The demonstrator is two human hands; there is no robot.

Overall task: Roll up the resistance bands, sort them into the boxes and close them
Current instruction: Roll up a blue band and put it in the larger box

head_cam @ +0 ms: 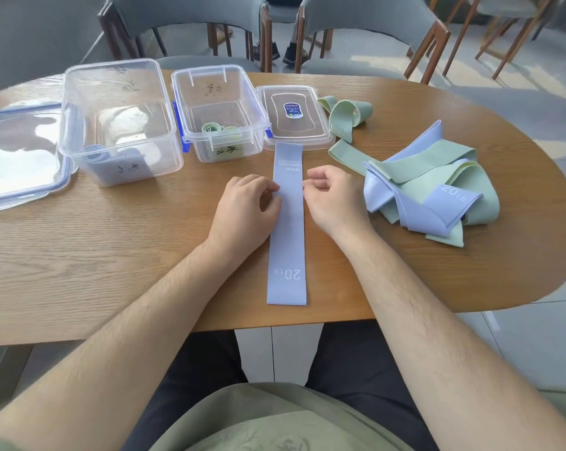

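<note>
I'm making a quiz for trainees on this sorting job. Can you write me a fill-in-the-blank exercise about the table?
The flat purple band lying between the left hand and right hand is printed ___ LB.
The rolled purple band sits in the ___ clear plastic box.
The smaller clear plastic box holds rolled bands coloured ___.
Missing words: 20; larger; green.

Clear blue-rimmed plastic lid (pixel 21 157) at left runs off the picture's edge; print on the blue sticker (pixel 294 110) is unreadable.
</note>
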